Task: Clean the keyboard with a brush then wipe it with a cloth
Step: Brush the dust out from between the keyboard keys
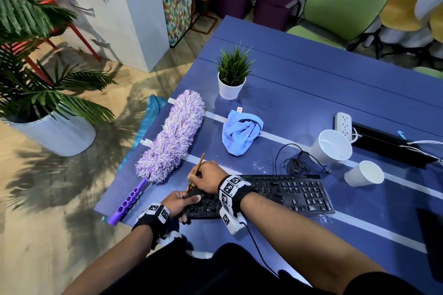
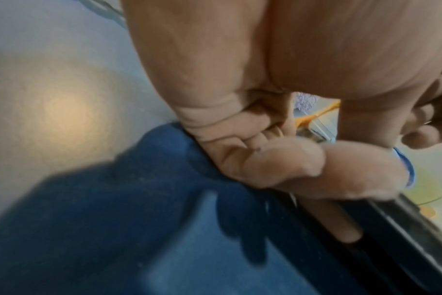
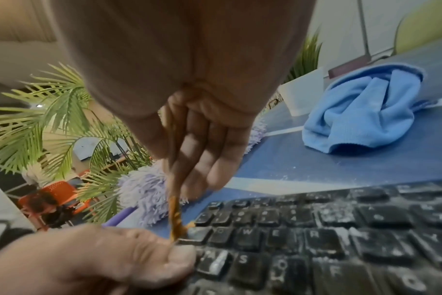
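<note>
A black keyboard (image 1: 275, 195) dusted with white powder lies near the front edge of the blue table (image 1: 311, 84). My right hand (image 1: 203, 176) pinches a thin yellow-brown brush (image 1: 197, 170), whose tip is down at the keyboard's left end. In the right wrist view the brush (image 3: 174, 215) meets the keys (image 3: 316, 235) by the left thumb. My left hand (image 1: 181, 203) grips the keyboard's left end, thumb on top. A crumpled blue cloth (image 1: 241, 133) lies behind the keyboard, also in the right wrist view as the cloth (image 3: 366, 111).
A purple fluffy duster (image 1: 171, 137) lies left of the keyboard. A small potted plant (image 1: 232, 74), two white paper cups (image 1: 333, 147), a coiled black cable (image 1: 296, 163) and a power strip (image 1: 344, 124) stand behind. Chairs and a large floor plant (image 1: 36, 67) surround the table.
</note>
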The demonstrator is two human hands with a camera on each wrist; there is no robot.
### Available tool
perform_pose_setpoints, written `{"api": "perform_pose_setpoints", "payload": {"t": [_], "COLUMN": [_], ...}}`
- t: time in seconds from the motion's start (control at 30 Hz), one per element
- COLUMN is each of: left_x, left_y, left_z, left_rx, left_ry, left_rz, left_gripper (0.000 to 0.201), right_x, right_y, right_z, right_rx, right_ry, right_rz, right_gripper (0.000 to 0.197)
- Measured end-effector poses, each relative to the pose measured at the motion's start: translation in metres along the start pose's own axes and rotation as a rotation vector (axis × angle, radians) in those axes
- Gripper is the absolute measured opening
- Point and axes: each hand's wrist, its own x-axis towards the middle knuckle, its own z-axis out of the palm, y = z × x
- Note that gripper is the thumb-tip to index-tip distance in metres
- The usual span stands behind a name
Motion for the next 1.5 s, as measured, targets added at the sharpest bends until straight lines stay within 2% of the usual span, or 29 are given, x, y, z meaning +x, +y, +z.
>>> {"api": "perform_pose_setpoints", "payload": {"t": [0.07,0.13,0.2,0.27,0.33,0.4,0.47,0.6,0.7,0.8,0.9,0.93,1.0,1.1,1.2,1.27,1.37,1.43,1.5], "left_x": [-0.001,0.0,0.0,0.0,0.003,0.005,0.005,0.005,0.004,0.006,0.007,0.007,0.007,0.006,0.003,0.002,0.003,0.004,0.004], "left_y": [0.0,0.0,0.001,0.0,-0.003,-0.005,-0.006,-0.004,-0.003,-0.004,-0.006,-0.007,-0.007,-0.006,-0.003,-0.003,-0.005,-0.004,-0.002], "left_z": [-0.001,-0.001,0.0,-0.001,-0.003,-0.003,-0.003,-0.002,-0.003,-0.004,-0.005,-0.005,-0.005,-0.004,-0.001,0.0,-0.001,0.0,0.001], "left_rx": [-0.014,-0.02,-0.019,-0.027,-0.039,-0.038,-0.047,-0.024,-0.022,-0.023,-0.036,-0.039,-0.038,-0.045,-0.048,-0.044,-0.037,-0.026,-0.015], "left_ry": [0.0,0.0,-0.009,-0.014,-0.016,-0.006,0.002,-0.003,-0.015,-0.034,-0.028,-0.024,-0.026,-0.042,-0.036,-0.018,-0.011,-0.02,-0.024], "left_rz": [0.002,0.003,-0.001,-0.008,-0.007,-0.006,-0.006,-0.008,-0.002,0.013,0.027,0.027,0.026,0.028,0.015,0.009,0.002,-0.004,-0.009], "left_gripper": [0.035,0.027,0.022,0.024,0.037,0.049,0.047,0.04,0.045,0.063,0.079,0.081,0.083,0.07,0.046,0.033,0.029,0.028,0.026], "right_x": [-0.003,-0.005,-0.007,-0.009,-0.01,-0.011,-0.011,-0.019,-0.018,-0.021,-0.028,-0.03,-0.035,-0.041,-0.041,-0.038,-0.038,-0.04,-0.041], "right_y": [0.002,0.009,0.015,0.018,0.02,0.023,0.029,0.039,0.046,0.048,0.062,0.068,0.075,0.078,0.079,0.078,0.07,0.069,0.073], "right_z": [-0.003,-0.009,-0.014,-0.014,-0.011,-0.012,-0.018,-0.037,-0.037,-0.035,-0.043,-0.047,-0.054,-0.053,-0.05,-0.049,-0.047,-0.043,-0.045], "right_rx": [-0.059,-0.089,-0.064,-0.001,-0.004,0.0,-0.024,-0.184,0.022,0.132,0.098,0.15,0.262,0.193,0.031,0.08,0.155,0.05,-0.027], "right_ry": [0.112,0.189,0.185,0.113,0.067,0.092,0.143,0.131,0.094,-0.007,0.122,0.143,0.109,-0.025,0.094,0.157,0.02,0.071,0.186], "right_rz": [0.028,0.072,0.101,0.078,0.047,0.075,0.132,0.203,0.161,0.11,0.149,0.174,0.193,0.201,0.219,0.209,0.171,0.164,0.197], "right_gripper": [0.033,0.034,0.03,0.028,0.027,0.03,0.034,0.025,0.03,0.024,0.024,0.021,0.02,0.023,0.026,0.025,0.023,0.028,0.032]}}
